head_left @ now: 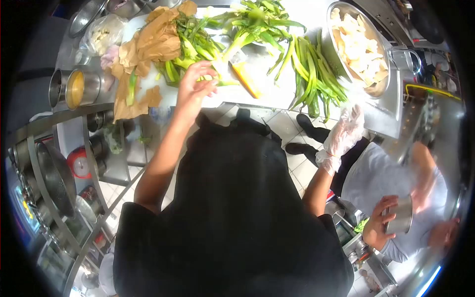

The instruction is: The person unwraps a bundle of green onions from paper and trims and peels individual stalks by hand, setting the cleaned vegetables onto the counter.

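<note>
My left hand, bare, is raised over the near edge of the white work surface, fingers apart and holding nothing. Left of it lies crumpled brown paper. Green leafy stalks lie just beyond the hand. To its right, a wedge with an orange edge rests on the surface. My right hand, in a clear plastic glove, is off the near edge, its fingers extended and nothing in them. Long green stalks hang over the edge beside it. Beyond the glove, a metal bowl holds pale, flat pieces.
At the left stand a metal pot of yellow content and a plastic bag. Another person stands at the lower right, holding a metal container. Shelves with pans are at the lower left.
</note>
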The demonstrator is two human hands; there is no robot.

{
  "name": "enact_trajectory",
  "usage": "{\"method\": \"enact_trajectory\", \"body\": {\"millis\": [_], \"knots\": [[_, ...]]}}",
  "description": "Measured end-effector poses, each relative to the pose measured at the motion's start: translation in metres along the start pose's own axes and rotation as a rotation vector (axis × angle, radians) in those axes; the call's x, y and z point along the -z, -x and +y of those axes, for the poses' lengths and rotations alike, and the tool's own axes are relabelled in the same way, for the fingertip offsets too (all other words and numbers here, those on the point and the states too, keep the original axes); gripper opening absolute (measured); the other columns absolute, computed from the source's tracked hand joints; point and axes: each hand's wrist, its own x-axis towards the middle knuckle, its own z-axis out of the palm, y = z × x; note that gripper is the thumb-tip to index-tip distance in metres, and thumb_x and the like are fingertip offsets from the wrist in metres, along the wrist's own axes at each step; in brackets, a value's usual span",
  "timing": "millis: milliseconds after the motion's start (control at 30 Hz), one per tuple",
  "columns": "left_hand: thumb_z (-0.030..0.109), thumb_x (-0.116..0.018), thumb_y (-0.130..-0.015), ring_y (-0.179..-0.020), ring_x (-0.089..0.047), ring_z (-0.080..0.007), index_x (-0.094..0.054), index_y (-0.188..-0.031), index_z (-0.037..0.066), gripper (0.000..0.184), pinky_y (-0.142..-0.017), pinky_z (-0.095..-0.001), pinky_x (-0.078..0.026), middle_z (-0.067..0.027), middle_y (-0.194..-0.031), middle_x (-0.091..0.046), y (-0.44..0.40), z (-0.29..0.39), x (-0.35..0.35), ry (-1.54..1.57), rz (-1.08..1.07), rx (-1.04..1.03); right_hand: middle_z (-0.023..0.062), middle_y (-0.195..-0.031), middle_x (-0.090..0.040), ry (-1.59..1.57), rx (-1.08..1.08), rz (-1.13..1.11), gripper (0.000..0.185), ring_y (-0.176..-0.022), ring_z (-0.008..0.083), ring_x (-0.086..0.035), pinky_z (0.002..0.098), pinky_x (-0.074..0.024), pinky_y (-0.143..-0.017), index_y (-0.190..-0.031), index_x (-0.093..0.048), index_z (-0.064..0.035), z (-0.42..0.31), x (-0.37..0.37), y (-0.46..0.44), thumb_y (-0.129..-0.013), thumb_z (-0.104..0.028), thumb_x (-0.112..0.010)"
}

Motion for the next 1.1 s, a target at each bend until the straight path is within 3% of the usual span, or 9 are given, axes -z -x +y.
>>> {"method": "enact_trajectory", "body": {"millis": [167, 333, 367, 433, 500, 600, 767, 900, 1100], "knots": [[0.004, -0.058, -0.087, -0.077, -0.058, -0.0110, -0.054, -0.116, 0.003, 0.029, -0.069, -0.0250, -0.045, -0.0045, -0.100, -0.062, 0.024, -0.019, 0.043, -0.005, 0.118, 0.065, 0.0171, -0.117, -0.063, 0.231, -0.150, -0.254, 0.032, -0.108, 0.0277, -0.060, 0.0382, -0.0458, -0.096, -0.121, -0.058, 0.0026, -0.036, -0.021, 0.013, -0.095, -0.016, -0.056], [0.003, -0.064, -0.082, -0.081, -0.058, -0.0109, -0.063, -0.102, 0.007, 0.021, -0.070, -0.0248, -0.049, -0.0022, -0.094, -0.063, 0.033, -0.044, 0.067, -0.030, 0.239, -0.048, 0.0126, -0.117, -0.065, 0.192, 0.325, -0.664, 0.029, -0.111, 0.0245, -0.058, 0.0358, -0.0429, -0.098, -0.117, -0.063, -0.0013, -0.067, -0.081, 0.033, -0.095, -0.019, -0.057], [0.003, -0.065, -0.081, -0.083, -0.058, -0.0101, -0.065, -0.099, 0.007, 0.018, -0.071, -0.0255, -0.049, -0.0019, -0.092, -0.063, 0.034, -0.057, 0.070, -0.089, 0.305, -0.202, 0.0136, -0.117, -0.065, 0.133, 0.374, -0.722, 0.030, -0.112, 0.0237, -0.058, 0.0369, -0.0424, -0.100, -0.119, -0.062, -0.0019, -0.066, -0.097, 0.038, -0.094, -0.018, -0.057], [0.005, -0.067, -0.081, -0.080, -0.057, -0.0100, -0.063, -0.094, 0.005, 0.014, -0.070, -0.0272, -0.048, -0.0013, -0.087, -0.062, 0.044, -0.038, 0.088, -0.166, 0.328, -0.219, 0.0135, -0.123, -0.060, -0.562, 0.010, -1.023, 0.028, -0.115, 0.0229, -0.057, 0.0398, -0.0423, -0.102, -0.119, -0.061, -0.0034, -0.094, -0.136, 0.057, -0.094, -0.016, -0.057], [0.002, -0.066, -0.085, -0.076, -0.058, -0.0093, -0.061, -0.100, 0.004, 0.015, -0.068, -0.0249, -0.050, -0.0006, -0.089, -0.060, 0.053, -0.042, 0.103, -0.193, 0.404, -0.142, 0.0149, -0.123, -0.059, -0.006, 0.550, -0.963, 0.030, -0.117, 0.0270, -0.056, 0.0399, -0.0436, -0.100, -0.119, -0.060, -0.0027, -0.101, -0.166, 0.071, -0.093, -0.017, -0.058], [0.005, -0.064, -0.089, -0.075, -0.059, -0.0095, -0.060, -0.100, 0.003, 0.012, -0.068, -0.0255, -0.051, -0.0010, -0.090, -0.061, 0.066, -0.055, 0.116, -0.102, 0.467, -0.149, 0.0187, -0.117, -0.061, 0.286, 0.911, -0.860, 0.036, -0.115, 0.0346, -0.055, 0.0440, -0.0437, -0.098, -0.120, -0.060, -0.0038, -0.117, -0.181, 0.089, -0.086, -0.016, -0.061], [0.004, -0.062, -0.090, -0.077, -0.061, -0.0101, -0.061, -0.101, 0.002, 0.011, -0.069, -0.0253, -0.052, -0.0040, -0.094, -0.063, 0.071, -0.038, 0.132, -0.069, 0.490, -0.079, 0.0197, -0.109, -0.064, 0.232, 0.931, -0.813, 0.037, -0.108, 0.0366, -0.056, 0.0460, -0.0414, -0.098, -0.116, -0.063, -0.0047, -0.082, -0.222, 0.097, -0.081, -0.016, -0.061], [-0.001, -0.062, -0.087, -0.075, -0.060, -0.0104, -0.060, -0.099, 0.003, 0.012, -0.067, -0.0248, -0.051, -0.0030, -0.094, -0.062, 0.062, -0.043, 0.150, -0.123, 0.596, -0.251, 0.0164, -0.095, -0.065, 0.175, 0.804, -0.789, 0.027, -0.093, 0.0330, -0.062, 0.0414, -0.0489, -0.082, -0.101, -0.067, -0.0048, -0.154, -0.196, 0.085, -0.078, -0.019, -0.071], [0.001, -0.068, -0.075, -0.086, -0.062, -0.0300, -0.064, -0.099, 0.004, 0.025, -0.072, -0.0392, -0.050, -0.0134, -0.096, -0.064, 0.027, -0.025, 0.196, -1.151, 0.823, -0.261, 0.0162, -0.096, -0.066, 0.051, 0.855, -0.627, 0.028, -0.089, 0.0340, -0.063, 0.0413, -0.0497, -0.080, -0.110, -0.064, -0.0051, -0.208, -0.222, 0.056, -0.085, -0.019, -0.068]]}}
